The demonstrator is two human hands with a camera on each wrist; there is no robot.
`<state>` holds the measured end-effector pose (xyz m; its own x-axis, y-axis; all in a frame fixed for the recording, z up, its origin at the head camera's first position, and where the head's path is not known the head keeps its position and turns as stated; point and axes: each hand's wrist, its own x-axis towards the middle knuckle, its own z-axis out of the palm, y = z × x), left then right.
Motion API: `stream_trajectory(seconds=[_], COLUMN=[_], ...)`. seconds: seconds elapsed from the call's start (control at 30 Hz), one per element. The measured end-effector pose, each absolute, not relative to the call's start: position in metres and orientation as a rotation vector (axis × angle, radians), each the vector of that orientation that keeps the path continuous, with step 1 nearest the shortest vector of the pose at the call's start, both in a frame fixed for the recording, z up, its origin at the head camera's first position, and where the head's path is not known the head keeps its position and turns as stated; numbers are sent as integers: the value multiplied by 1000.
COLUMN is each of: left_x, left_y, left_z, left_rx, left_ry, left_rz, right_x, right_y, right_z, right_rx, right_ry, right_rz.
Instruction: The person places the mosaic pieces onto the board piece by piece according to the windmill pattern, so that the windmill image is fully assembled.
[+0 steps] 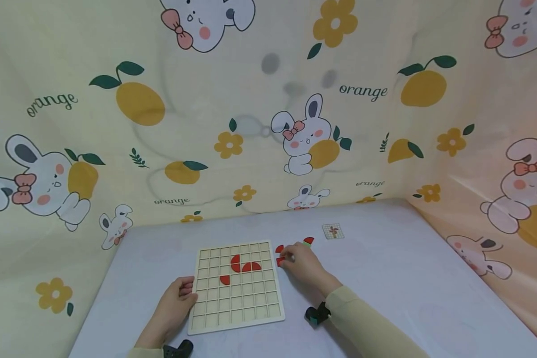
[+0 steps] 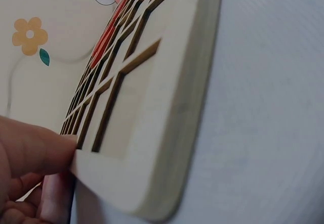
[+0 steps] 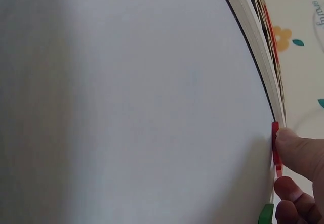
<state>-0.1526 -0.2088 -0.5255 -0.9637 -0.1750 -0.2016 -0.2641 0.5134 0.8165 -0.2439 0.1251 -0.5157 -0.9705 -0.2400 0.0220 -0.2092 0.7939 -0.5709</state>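
A cream square-grid board point(image 1: 206, 311) lies on the table. Several red quarter-circle tiles point(image 1: 224, 280) sit in its cells, most of them in the upper middle. My left hand point(image 1: 172, 306) grips the board's left edge, its thumb point(image 2: 61, 148) at the rim in the left wrist view. Just off the board's right side, my right hand point(image 1: 306, 266) pinches a red tile point(image 3: 275, 143) between curled fingers. Another red tile point(image 1: 279, 248) lies just beyond those fingertips. Behind the right hand are one more red tile point(image 1: 309, 240) and a green piece point(image 3: 266, 214), partly hidden.
A small card point(image 1: 333, 230) with a printed grid and a red figure lies at the back right. The white table point(image 1: 385, 278) meets a hanging patterned cloth point(image 1: 232, 74) at the back and sides. Dark wrist cameras point(image 1: 317, 314) sit on both wrists.
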Motion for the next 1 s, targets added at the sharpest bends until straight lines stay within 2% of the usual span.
stream_trajectory(seconds=[1.0], left_x=[-153], left_y=[-210], left_z=[-525], left_rx=[-374], left_ry=[2670], left_rz=[1445], right_x=[-238], right_y=[111], right_z=[-509], right_rx=[-306], right_ry=[2874], right_rz=[-952])
